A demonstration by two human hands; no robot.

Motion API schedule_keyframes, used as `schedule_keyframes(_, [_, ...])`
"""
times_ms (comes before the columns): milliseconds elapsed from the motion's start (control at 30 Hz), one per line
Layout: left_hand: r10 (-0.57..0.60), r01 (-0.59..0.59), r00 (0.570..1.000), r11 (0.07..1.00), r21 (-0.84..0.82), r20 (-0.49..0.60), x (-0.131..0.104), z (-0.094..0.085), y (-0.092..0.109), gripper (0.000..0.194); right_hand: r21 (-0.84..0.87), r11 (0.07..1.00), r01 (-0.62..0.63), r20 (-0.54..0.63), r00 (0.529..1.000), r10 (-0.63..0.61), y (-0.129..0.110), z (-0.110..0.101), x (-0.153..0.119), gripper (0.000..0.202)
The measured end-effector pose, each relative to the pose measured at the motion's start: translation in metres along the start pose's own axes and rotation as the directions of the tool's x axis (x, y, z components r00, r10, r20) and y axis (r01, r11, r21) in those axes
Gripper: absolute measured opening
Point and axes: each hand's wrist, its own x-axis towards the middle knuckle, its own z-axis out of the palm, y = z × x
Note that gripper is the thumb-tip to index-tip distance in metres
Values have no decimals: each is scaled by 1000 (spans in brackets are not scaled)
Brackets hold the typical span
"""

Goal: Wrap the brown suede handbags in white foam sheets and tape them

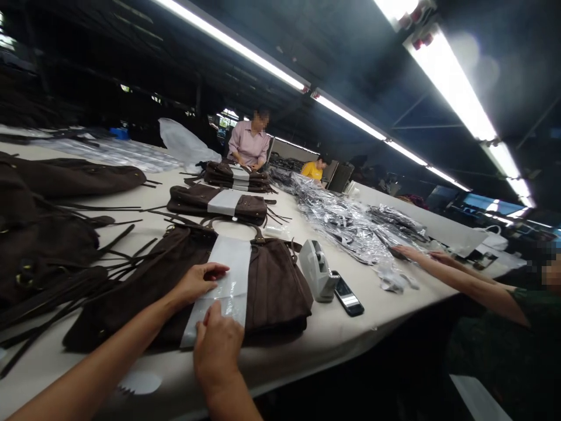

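Note:
A dark brown bag (276, 280) lies flat on the pale table (342, 345), its handles at the far side. A whitish strip (232, 257) runs across the bag's middle, with shiny clear tape on it. Over the strip's left edge is my left hand (197, 283), its fingers apart and bent a little, seemingly with nothing in them. My right hand (219, 345) rests at the near part of the strip, its fingers curled together; whatever they pinch is too small to make out.
Right of the bag stand a tape dispenser (315, 272) and a phone (349, 297). More brown bags (44, 234) lie left, and banded ones (245, 204) behind. Plastic-wrapped items (346, 216) cover the right side, where another person's arms (460, 275) reach in. Two people are farther back.

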Motion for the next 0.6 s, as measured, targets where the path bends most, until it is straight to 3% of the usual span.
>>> schedule_keyframes(100, [9, -6, 999, 997, 83, -45, 2, 6, 3, 47, 92, 993, 68, 4, 998, -69, 17, 9, -18, 25])
schedule_keyframes(167, [23, -10, 996, 988, 152, -84, 2, 8, 8, 45, 299, 949, 105, 68, 989, -131, 38, 11, -34, 10])
schedule_keyframes(233, [56, -19, 987, 972, 235, -153, -4, 5, 16, 43, 568, 820, 72, 116, 979, -166, 67, 3, -50, 17])
schedule_keyframes(267, [86, -26, 976, 959, 283, -201, -10, -1, 22, 43, 665, 745, 55, 83, 986, -148, 84, -6, -55, 25])
schedule_keyframes(333, [172, -40, 933, 923, 384, -317, -24, -22, 37, 45, 738, 668, 100, -131, 991, -3, 121, -33, -62, 34])
schedule_keyframes(367, [220, -41, 900, 901, 431, -376, -32, -37, 44, 47, 707, 692, 149, -290, 952, 92, 140, -49, -62, 36])
schedule_keyframes(433, [304, -1, 819, 849, 528, -486, -47, -72, 55, 54, 605, 779, 165, -527, 816, 236, 176, -82, -54, 42])
schedule_keyframes(467, [306, 62, 798, 814, 577, -519, -53, -90, 56, 58, 558, 816, 149, -594, 759, 267, 191, -95, -46, 46])
schedule_keyframes(500, [249, 161, 797, 790, 591, -550, -59, -106, 56, 63, 522, 841, 138, -621, 738, 265, 204, -106, -35, 51])
schedule_keyframes(533, [157, 255, 804, 779, 572, -573, -64, -119, 53, 69, 507, 852, 131, -606, 757, 244, 213, -113, -23, 54])
schedule_keyframes(600, [-55, 380, 821, 796, 471, -569, -74, -135, 42, 74, 535, 834, 139, -469, 869, 155, 220, -118, 6, 58])
